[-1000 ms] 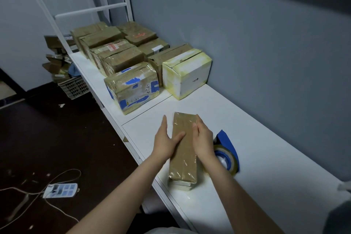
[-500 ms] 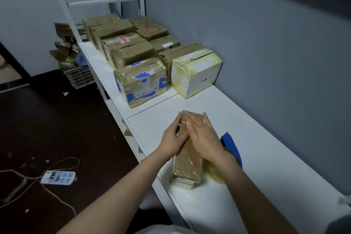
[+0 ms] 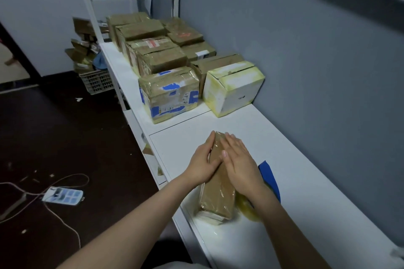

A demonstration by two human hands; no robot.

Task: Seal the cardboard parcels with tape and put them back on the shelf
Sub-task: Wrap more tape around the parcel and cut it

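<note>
On white shelf (image 3: 306,181), left hand (image 3: 202,165), right hand (image 3: 240,166) flat against parcel (image 3: 218,199), fingers (image 3: 232,142) straight, seemingly together.

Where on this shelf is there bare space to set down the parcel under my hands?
Bare shelf lies between your parcel and the blue-taped parcel and white box. More runs along the wall, right of the tape dispenser. The far end is packed with parcels, leaving only a narrow front strip.
</note>
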